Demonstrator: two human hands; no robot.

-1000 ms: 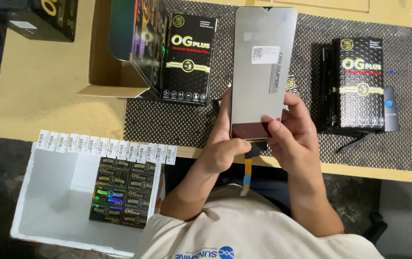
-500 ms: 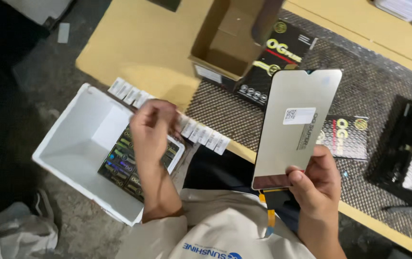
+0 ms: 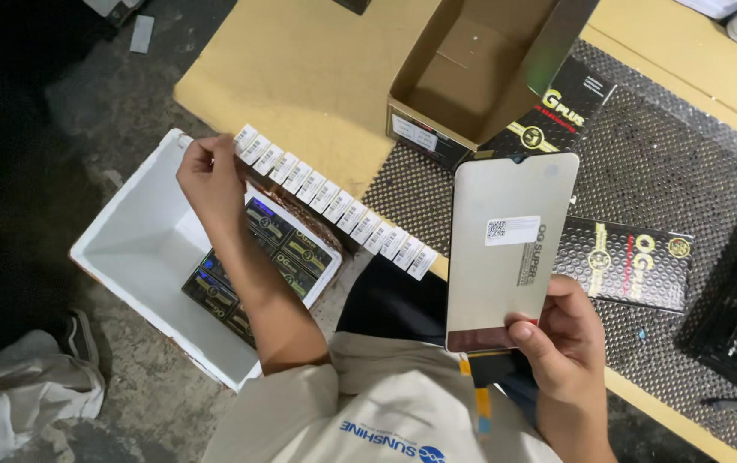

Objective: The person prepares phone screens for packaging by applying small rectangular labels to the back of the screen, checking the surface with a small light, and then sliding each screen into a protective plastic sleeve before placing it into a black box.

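right hand (image 3: pixel 561 339): gripping the phone screen panel (image 3: pixel 510 249) by its lower edge, thumb lying across the front bottom corner, fingers wrapping behind; holding it upright over the table edge
phone screen panel: back side facing the camera, grey, white label near the middle, flex ribbon (image 3: pixel 480 386) hanging down from the bottom edge
left hand (image 3: pixel 210 176): reaching out to the left end of the sticker strip (image 3: pixel 334 206), fingertips pinching closed at the first white tab; cannot tell if a tab is actually coming free, the view is too small
sticker strip: row of white tabs running diagonally along the table's edge, from the white foam box (image 3: pixel 141 257) toward the panel
white foam box: sitting on the floor below the table, small dark packets (image 3: pixel 253 266) lying inside under the left forearm
cardboard box (image 3: pixel 463 77): standing open on the wooden table (image 3: pixel 300 77), behind the panel
black product box (image 3: pixel 630 261): lying flat on the dark mesh mat (image 3: pixel 668 163), just right of the panel
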